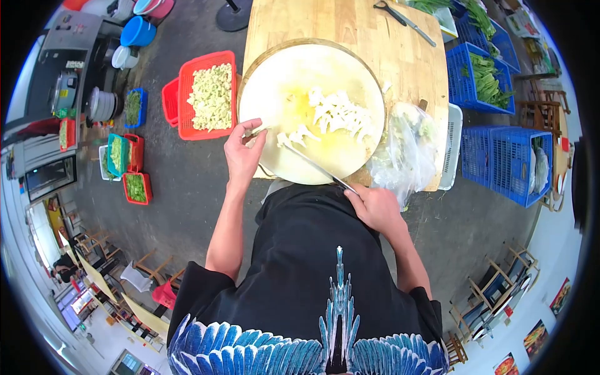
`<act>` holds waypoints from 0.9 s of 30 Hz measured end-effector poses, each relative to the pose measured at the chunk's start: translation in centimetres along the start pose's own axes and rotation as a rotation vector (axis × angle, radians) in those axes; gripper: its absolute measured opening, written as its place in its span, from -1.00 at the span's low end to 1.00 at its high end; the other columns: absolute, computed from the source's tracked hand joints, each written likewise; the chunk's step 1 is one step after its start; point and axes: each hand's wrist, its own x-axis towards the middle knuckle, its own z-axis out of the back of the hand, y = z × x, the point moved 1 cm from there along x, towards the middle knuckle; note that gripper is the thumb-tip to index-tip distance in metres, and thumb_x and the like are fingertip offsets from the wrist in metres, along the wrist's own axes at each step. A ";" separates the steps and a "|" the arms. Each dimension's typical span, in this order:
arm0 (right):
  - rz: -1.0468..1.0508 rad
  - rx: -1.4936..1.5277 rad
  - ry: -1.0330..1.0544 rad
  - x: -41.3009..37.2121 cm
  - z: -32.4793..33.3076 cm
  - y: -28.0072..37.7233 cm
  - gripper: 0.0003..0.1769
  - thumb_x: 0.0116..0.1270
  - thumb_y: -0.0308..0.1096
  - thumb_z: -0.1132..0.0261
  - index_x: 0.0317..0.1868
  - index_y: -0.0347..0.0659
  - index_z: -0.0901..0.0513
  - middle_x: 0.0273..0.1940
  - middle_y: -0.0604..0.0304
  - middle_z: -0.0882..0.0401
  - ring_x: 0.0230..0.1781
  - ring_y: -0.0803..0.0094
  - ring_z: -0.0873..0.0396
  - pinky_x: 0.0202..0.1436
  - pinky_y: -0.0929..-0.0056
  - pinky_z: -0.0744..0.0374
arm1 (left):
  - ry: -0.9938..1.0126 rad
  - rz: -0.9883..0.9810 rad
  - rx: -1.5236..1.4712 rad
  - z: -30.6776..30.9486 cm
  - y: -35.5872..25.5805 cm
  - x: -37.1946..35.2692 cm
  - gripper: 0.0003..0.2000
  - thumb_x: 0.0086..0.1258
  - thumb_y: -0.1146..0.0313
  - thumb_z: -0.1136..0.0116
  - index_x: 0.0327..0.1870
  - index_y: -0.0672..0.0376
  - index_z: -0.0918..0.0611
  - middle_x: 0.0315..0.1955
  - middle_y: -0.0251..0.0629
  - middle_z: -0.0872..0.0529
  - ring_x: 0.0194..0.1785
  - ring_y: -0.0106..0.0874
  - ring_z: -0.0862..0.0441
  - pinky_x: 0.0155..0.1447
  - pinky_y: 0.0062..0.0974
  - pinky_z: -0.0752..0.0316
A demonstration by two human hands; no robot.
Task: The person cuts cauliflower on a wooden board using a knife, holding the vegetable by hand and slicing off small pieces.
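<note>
My right hand [377, 209] grips the handle of a kitchen knife [322, 170]. Its blade points up and left over a round white cutting board [269, 81], the tip beside a few loose cauliflower pieces [299, 135]. A larger pile of cut cauliflower [340, 114] lies right of the board's middle. At the board's left edge, my left hand [242, 152] pinches a small piece, apparently cauliflower, between thumb and fingers. Beyond that hand, a red basket [181, 103] holds many chopped pale florets [211, 97].
The board rests on a wooden table [300, 19]. A clear plastic bag [406, 153] of vegetables sits on the right, scissors [406, 24] at the far edge. Blue crates [459, 81] with greens stand right of the table. Small baskets [137, 187] of vegetables are on the floor at left.
</note>
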 end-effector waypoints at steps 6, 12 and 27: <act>-0.120 0.084 -0.080 0.2 0.4 -0.9 -0.68 0.69 -0.08 -0.32 -0.04 -0.15 -0.83 -0.49 -0.16 -0.69 -0.41 -0.24 -0.72 -0.30 -0.15 -0.63 | 0.010 -0.368 0.313 -1.1 -0.3 -2.6 -0.79 0.37 0.62 -0.47 -0.02 0.22 -0.79 0.35 -0.06 -0.78 0.39 -0.07 -0.76 0.41 -0.21 -0.70; -0.112 0.060 -0.046 -0.6 1.8 -0.6 -0.73 0.67 -0.13 -0.36 0.03 -0.13 -0.84 -0.48 -0.18 -0.68 -0.41 -0.26 -0.71 -0.32 -0.14 -0.62 | 0.204 -0.461 0.329 -1.8 2.4 -3.8 -0.71 0.27 0.61 -0.52 -0.01 0.15 -0.77 0.47 -0.09 -0.71 0.64 0.06 -0.53 0.61 -0.03 -0.52; 0.085 -0.129 -0.026 0.5 1.4 1.1 -0.73 0.65 -0.09 -0.38 0.01 -0.10 -0.82 -0.52 -0.12 -0.72 -0.47 -0.17 -0.75 -0.36 -0.10 -0.65 | -0.023 -0.086 0.301 -2.6 1.2 -5.8 -0.67 0.41 0.49 -0.56 0.14 0.23 -0.74 -0.11 -0.15 -0.83 -0.10 -0.25 -0.79 0.04 -0.30 -0.71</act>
